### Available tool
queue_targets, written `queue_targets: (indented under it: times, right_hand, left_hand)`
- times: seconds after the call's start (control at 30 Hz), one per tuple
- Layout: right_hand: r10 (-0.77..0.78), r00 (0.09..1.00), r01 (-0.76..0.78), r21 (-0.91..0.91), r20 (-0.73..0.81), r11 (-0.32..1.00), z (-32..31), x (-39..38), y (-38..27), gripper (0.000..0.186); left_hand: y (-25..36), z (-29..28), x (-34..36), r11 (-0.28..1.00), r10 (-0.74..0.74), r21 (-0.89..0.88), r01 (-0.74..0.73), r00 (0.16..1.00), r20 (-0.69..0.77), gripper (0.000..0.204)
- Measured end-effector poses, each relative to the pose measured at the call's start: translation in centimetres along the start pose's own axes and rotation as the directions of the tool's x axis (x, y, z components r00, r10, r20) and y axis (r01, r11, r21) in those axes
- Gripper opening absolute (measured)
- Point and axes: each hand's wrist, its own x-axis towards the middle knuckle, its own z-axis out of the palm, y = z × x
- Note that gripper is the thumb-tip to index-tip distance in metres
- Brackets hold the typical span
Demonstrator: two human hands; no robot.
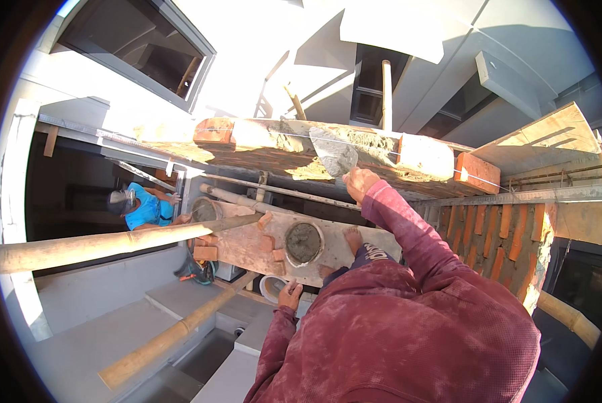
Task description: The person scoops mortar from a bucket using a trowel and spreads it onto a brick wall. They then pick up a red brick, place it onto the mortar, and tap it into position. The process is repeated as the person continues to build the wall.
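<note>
My right hand [359, 183] grips a trowel [331, 153], its blade on the mortar [375, 142] along the top of a brick wall. A thin line runs along this wall, past a brick [214, 130] left of the trowel and others [477, 173] to the right. My left hand [289, 295] is low beside the plank platform [247, 252], fingers curled round something I cannot make out. A round bucket of grey mortar [304, 242] stands on the platform near my bare foot [352, 238], with several loose bricks [206, 253] left of it.
A co-worker in blue [142, 208] is at the left, near a second mortar bucket [206, 210]. Bamboo poles [93, 245] cross the left side. At right are a brick wall section [495, 248], boards [542, 138] and another pole [569, 316]. Concrete ledges [173, 299] lie below.
</note>
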Motion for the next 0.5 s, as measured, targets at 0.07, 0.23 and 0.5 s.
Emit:
queue_targets:
  times: [0.07, 0.23, 0.5]
  right_hand:
    - [-0.088, 0.994, 0.098, -0.163, 0.064, 0.982, 0.0, 2.0, -1.1, 0.026]
    - [-0.335, 0.875, 0.482, -0.556, 0.350, 0.678, -0.5, 6.0, 1.0, 0.023]
    - [-0.266, 0.900, 0.433, -0.640, 0.345, 0.635, -0.6, 4.3, 8.2, 0.020]
  left_hand:
    - [-0.1, 0.4, 0.2, 1.000, 0.002, 0.027, -0.003, 1.000, 0.019, 0.060]
    - [-3.4, 0.9, 2.4, 0.972, 0.059, 0.227, -0.067, 0.997, 0.040, 0.061]
    - [-5.7, 2.5, 3.3, 0.996, 0.066, 0.053, -0.067, 0.998, 0.010, 0.062]
